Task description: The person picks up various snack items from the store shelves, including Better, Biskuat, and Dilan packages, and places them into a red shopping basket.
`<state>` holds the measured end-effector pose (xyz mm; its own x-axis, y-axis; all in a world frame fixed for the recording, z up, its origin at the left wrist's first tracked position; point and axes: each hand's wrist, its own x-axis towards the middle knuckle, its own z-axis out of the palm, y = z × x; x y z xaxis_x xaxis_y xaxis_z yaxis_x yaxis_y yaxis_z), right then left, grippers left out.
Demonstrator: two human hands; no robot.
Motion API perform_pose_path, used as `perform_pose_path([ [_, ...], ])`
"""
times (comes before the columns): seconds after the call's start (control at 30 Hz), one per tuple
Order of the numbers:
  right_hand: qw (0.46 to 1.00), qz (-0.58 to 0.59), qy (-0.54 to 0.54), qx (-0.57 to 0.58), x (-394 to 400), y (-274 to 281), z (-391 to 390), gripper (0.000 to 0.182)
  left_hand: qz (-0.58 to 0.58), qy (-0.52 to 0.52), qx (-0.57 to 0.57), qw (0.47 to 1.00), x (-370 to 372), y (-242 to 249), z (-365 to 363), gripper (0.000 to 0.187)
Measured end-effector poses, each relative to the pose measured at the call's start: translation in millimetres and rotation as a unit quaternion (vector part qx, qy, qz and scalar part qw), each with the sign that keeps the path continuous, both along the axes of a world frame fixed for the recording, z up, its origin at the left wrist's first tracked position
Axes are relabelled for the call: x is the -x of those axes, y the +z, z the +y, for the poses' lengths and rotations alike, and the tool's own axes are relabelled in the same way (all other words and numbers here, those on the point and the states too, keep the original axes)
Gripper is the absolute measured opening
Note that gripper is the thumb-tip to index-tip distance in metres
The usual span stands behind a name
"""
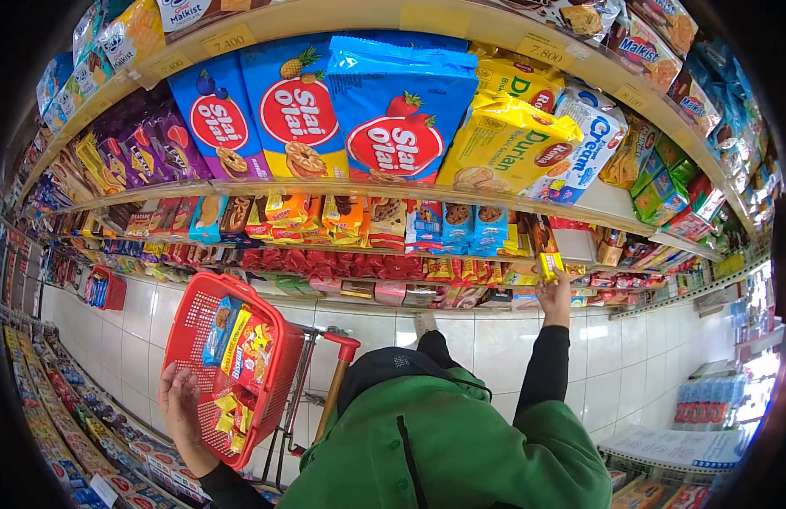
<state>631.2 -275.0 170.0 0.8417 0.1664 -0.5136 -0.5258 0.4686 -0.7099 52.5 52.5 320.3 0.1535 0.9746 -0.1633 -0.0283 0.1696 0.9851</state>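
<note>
My right hand (555, 299) is closed around the lower yellow end of a long, narrow brown-and-yellow snack pack (544, 246), at the lower shelf's edge. My left hand (180, 397) rests at the near side rim of a red plastic shopping basket (270, 299), fingers slightly apart and nothing held in them. Inside the basket lie a blue cookie pack (222, 329), a yellow-and-red Biskuat pack (247, 346) and several small yellow packets (229, 417). The basket sits on a metal trolley with a red-ended handle (340, 343).
Shelves ahead carry blue Slai Olai packs (397, 110), yellow Durian biscuit packs (507, 140) and a white Cream pack (581, 140). Price tags line the upper shelf edge (316, 24). Another red basket (109, 288) stands left on the white tiled floor (393, 329). More shelving (62, 407) runs along the left.
</note>
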Motion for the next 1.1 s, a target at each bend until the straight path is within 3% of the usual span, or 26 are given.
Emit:
perform_pose_path([
  [0.2, 0.998, 0.025, 0.06, -0.005, -36.9, -21.1, 29.6, 0.027, -0.004, 0.026, 0.0, 1.0, 6.2, -2.8, -1.4, 0.037],
  [0.8, 0.966, -0.066, 0.128, 0.214, -40.8, -4.0, 67.3, 0.022, 0.006, 0.048, 0.009, 0.999, 14.4, -2.6, 1.4, 0.038],
  [1.1, 0.965, -0.075, 0.106, 0.229, -34.8, 2.1, 70.8, 0.023, 0.026, 0.042, 0.005, 0.999, 13.8, -3.0, 0.0, 0.039],
])
